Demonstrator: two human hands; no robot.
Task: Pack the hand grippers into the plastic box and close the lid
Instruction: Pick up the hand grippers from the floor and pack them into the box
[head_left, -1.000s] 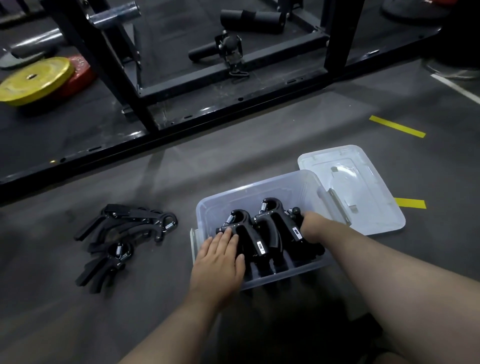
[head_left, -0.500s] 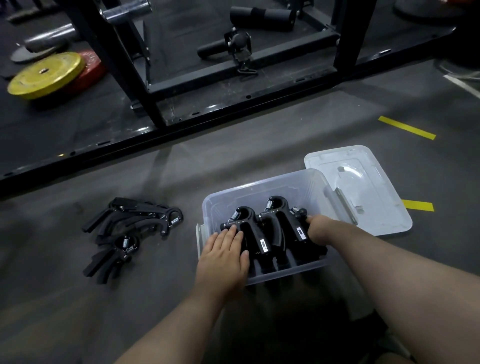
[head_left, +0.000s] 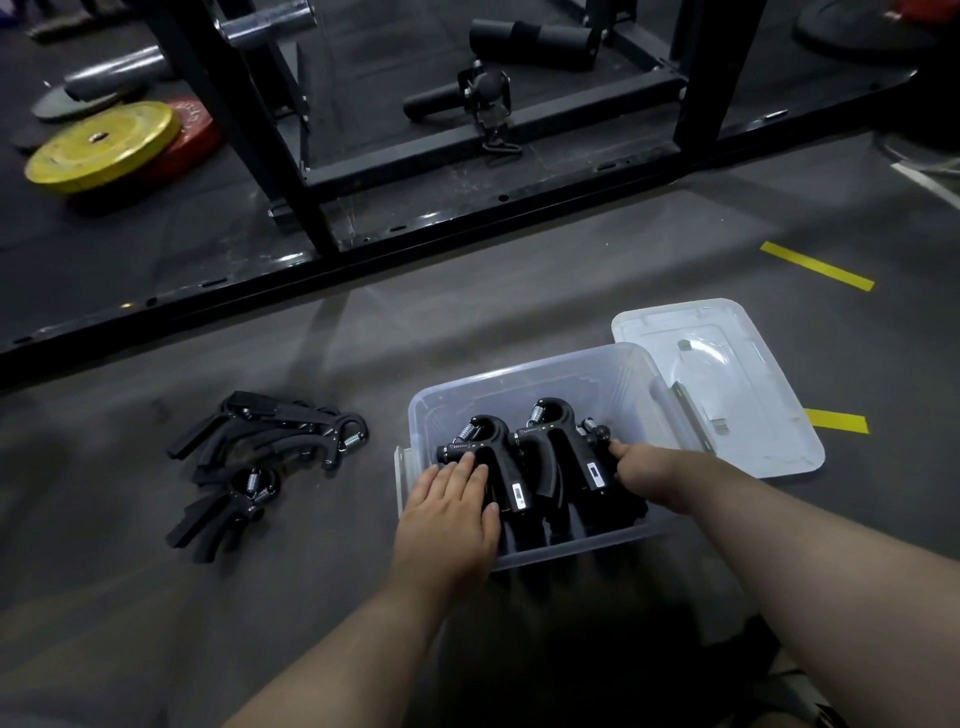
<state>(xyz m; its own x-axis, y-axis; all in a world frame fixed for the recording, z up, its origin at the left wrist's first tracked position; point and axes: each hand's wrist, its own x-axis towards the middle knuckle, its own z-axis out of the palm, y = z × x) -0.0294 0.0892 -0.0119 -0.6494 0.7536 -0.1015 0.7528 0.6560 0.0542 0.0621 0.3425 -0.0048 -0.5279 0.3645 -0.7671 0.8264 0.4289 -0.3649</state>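
A clear plastic box (head_left: 540, 382) stands on the grey floor with several black hand grippers (head_left: 545, 457) upright inside it. My left hand (head_left: 447, 514) lies flat on the leftmost gripper at the box's left side, fingers together and stretched. My right hand (head_left: 647, 470) is curled around a gripper at the right end of the row; its fingers are hidden behind the wrist. The clear lid (head_left: 727, 384) lies on the floor to the right of the box. A pile of loose black hand grippers (head_left: 265, 452) lies on the floor to the left.
A black steel rack frame (head_left: 363, 228) runs across the floor beyond the box. Yellow and red weight plates (head_left: 104, 145) lie at the far left. Yellow tape strips (head_left: 815, 265) mark the floor at the right.
Both hands stay on the grippers in the box. The view has shifted slightly, and the right hand has drawn a little toward the row's right end.
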